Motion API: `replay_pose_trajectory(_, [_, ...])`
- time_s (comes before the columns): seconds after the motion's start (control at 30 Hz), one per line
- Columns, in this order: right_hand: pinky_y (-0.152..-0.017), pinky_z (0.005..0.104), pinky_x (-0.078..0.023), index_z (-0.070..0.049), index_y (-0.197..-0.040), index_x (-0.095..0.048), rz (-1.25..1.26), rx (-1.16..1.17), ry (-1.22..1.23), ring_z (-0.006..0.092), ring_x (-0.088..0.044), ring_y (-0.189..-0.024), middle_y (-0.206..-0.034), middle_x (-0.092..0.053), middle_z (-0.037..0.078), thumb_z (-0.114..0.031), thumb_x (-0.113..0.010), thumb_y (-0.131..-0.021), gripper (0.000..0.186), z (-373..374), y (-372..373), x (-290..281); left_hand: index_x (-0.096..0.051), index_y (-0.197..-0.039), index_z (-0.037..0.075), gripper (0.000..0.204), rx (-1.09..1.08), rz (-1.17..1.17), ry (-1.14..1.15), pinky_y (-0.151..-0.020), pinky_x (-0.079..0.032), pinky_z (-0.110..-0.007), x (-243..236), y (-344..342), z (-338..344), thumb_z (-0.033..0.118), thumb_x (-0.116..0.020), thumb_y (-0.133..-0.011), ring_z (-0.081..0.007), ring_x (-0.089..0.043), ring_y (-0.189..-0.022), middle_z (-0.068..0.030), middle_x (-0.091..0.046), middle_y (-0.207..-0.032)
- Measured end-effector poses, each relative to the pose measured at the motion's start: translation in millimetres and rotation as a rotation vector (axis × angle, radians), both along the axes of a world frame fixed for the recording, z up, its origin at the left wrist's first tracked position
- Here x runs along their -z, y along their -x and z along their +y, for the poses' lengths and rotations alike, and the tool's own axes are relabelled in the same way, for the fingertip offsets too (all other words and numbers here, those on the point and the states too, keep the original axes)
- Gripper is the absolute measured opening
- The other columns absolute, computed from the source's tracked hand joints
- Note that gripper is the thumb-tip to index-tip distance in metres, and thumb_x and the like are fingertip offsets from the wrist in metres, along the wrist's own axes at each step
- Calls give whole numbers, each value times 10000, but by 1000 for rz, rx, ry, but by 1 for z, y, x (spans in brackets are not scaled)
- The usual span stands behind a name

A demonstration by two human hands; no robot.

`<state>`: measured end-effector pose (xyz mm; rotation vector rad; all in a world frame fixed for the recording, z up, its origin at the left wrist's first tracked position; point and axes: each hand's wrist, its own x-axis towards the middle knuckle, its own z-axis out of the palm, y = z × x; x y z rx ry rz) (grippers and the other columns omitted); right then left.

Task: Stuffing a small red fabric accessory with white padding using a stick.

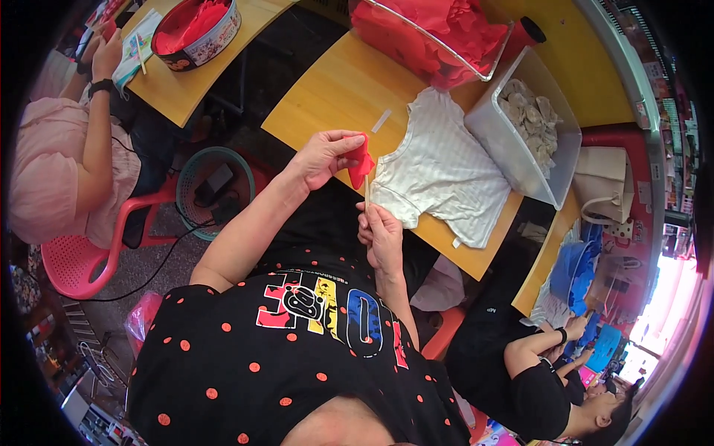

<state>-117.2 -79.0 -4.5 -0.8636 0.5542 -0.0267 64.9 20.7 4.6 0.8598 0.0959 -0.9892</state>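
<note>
Near the front edge of the yellow table, my left hand (332, 156) pinches a small piece of red cloth (360, 162) between thumb and fingers. My right hand (381, 232), just below it, is closed round a thin pale stick (367, 190). The stick's upper end reaches the lower part of the red piece; whether it is inside or behind it I cannot tell. Spread flat beside both hands is a crumpled white child-size shirt (454, 175). A short whitish strip (381, 120) lies beyond my left hand on the tabletop (320, 104).
A clear tub of red pieces (494, 70) and a clear tub of beige pieces (554, 195) stand at the far side. One person (67, 171) sits left by a round tin (216, 52); another (513, 364) works at right. A green basket (181, 189) stands left.
</note>
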Motion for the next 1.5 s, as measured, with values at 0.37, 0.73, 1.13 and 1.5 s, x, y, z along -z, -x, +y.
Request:
replay_pose_trajectory(0.37, [-417,166,-216,-6,-1035,-605,15,-5,-29,10,-298,-464,-685,-483,-32,-178,-505,-956,214,-1,1,0,-643,-997,38,185,54,31,41,-659,-546,-230,-2,-2,4,168,-643,-865,-137,-648,-789,-51,-661,-892])
replay_pose_trajectory(0.73, [-419,163,-223,0,-1030,-595,47,-56,36,11,-297,-461,-669,-471,-28,-190,-505,-956,223,-5,1,-4,-651,-976,68,158,38,0,-32,-663,-532,-232,1,-1,11,190,-622,-881,-129,-646,-801,-26,-666,-889])
replay_pose_trajectory(1.13, [-448,158,-270,-9,-1013,-629,84,74,367,5,-369,-509,-664,-496,-47,-201,-519,-951,230,-46,26,-9,-617,-1005,84,171,-279,135,96,-812,-539,-320,-8,-25,22,180,-640,-865,-145,-608,-908,-37,-634,-961])
replay_pose_trajectory(1.5, [-722,309,-470,-7,-1075,-622,126,319,1823,231,-612,-779,-894,-642,98,-136,-596,-873,241,-122,-4,-37,-638,-927,17,109,-288,-612,181,-858,-467,-316,-56,19,8,30,-586,-832,-191,-596,-914,-61,-621,-933])
